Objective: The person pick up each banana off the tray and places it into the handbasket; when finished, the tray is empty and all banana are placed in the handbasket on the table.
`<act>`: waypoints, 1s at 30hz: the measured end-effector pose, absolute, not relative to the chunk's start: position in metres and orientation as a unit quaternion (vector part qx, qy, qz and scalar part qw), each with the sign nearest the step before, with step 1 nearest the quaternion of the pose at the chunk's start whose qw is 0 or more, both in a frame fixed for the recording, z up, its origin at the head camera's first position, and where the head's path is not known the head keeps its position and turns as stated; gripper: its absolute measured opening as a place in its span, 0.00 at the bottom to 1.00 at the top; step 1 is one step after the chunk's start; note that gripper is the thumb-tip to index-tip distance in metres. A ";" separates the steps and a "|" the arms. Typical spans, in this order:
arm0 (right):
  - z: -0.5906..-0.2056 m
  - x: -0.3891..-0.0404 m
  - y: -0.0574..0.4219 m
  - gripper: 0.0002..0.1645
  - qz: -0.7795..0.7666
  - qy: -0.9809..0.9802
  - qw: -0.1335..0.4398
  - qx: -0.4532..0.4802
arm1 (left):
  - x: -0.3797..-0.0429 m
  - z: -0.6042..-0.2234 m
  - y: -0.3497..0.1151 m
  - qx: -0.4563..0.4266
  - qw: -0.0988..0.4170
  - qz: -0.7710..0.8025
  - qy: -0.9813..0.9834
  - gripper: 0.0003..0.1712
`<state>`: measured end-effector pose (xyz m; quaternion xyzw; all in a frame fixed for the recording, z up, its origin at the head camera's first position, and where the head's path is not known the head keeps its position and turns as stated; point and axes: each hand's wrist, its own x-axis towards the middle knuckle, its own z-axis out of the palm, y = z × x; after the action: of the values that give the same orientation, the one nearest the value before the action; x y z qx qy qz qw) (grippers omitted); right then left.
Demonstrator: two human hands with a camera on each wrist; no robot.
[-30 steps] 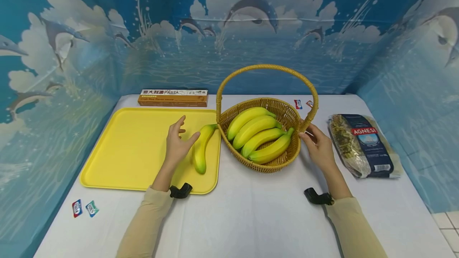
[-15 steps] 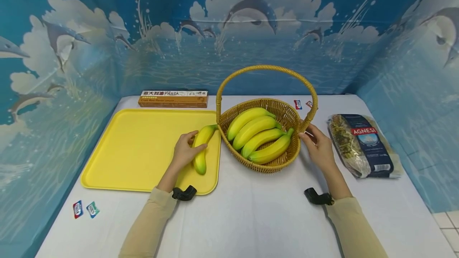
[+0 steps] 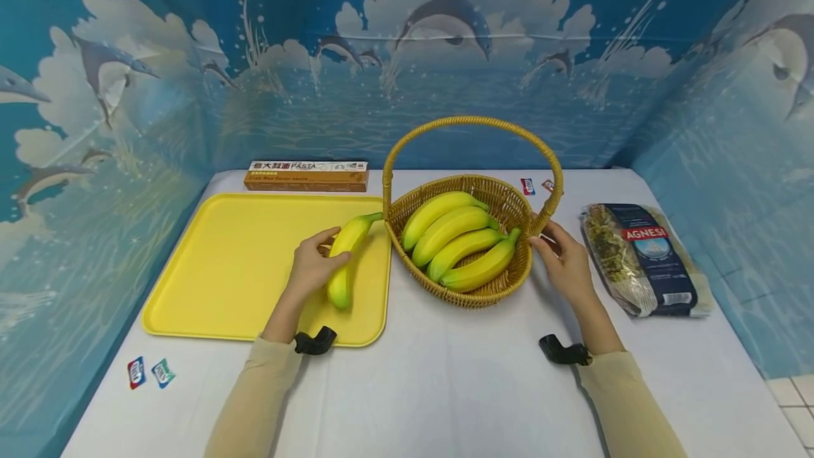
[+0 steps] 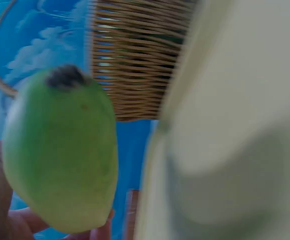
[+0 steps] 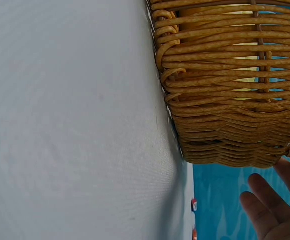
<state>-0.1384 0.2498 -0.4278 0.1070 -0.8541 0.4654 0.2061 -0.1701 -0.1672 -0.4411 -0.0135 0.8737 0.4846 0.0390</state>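
Note:
In the head view, a yellow banana with green ends lies in the grip of my left hand, over the right part of a yellow tray. Its blunt, dark-tipped end fills much of the left wrist view, where the banana has fingers behind it. My right hand pinches the rim of a wicker basket at the foot of its tall handle. From the right wrist, other fingers of the right hand extend beside the basket wall. Several bananas lie side by side inside the basket.
A pasta box stands behind the tray. To the right lies a bag of pasta with a dark label. Small wrapped packets are on the white tablecloth at front left, and others behind the basket. Dolphin-print curtains surround the table.
My left hand has closed round the banana and lifted it, shifting it slightly left over the tray. The right hand and the basket have stayed in place.

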 end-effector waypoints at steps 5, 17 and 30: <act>-0.426 -0.137 0.247 0.24 0.467 -0.853 0.206 0.111 | -0.159 -0.409 -0.184 0.008 0.042 0.476 0.878 0.34; -0.457 -0.154 0.264 0.25 0.465 -0.854 0.210 0.101 | -0.153 -0.361 -0.114 0.164 0.039 0.475 0.864 0.34; -0.462 -0.156 0.269 0.25 0.471 -0.853 0.200 0.103 | -0.204 -0.368 -0.005 0.240 0.045 0.379 0.893 0.34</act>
<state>-0.1563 0.2687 -0.4622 0.1028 -0.8528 0.4715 0.1997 -0.2039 -0.0053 -0.3679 0.2401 0.8925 0.3790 0.0452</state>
